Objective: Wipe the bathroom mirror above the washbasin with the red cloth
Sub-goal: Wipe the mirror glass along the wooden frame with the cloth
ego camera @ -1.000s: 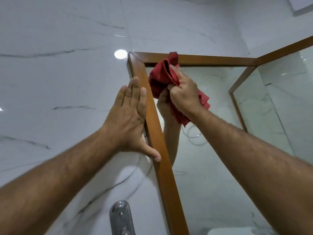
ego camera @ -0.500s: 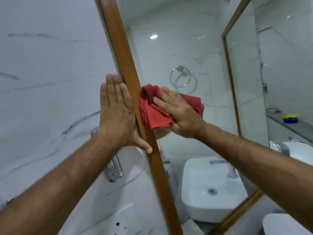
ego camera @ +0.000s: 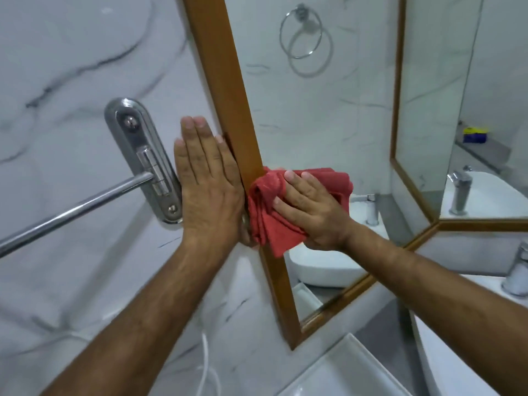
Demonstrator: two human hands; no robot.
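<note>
The mirror (ego camera: 320,115) has a brown wooden frame (ego camera: 228,90) and hangs on the white marble wall. My right hand (ego camera: 311,210) presses the bunched red cloth (ego camera: 268,212) flat against the glass, right at the frame's left edge, with fingers spread over it. My left hand (ego camera: 208,184) lies flat and open on the wall tile just left of the frame, its thumb hidden behind the frame's edge. The white washbasin (ego camera: 351,370) sits below at the bottom right.
A chrome towel rail (ego camera: 74,210) with an oval wall bracket (ego camera: 143,158) juts out left of my left hand. A chrome tap (ego camera: 517,272) stands at the right edge. The glass reflects a towel ring, a basin and a tap.
My right hand has carried the cloth down the mirror's left edge from the top corner to the lower half. My left hand slid down the wall alongside it, and my view tilted downward.
</note>
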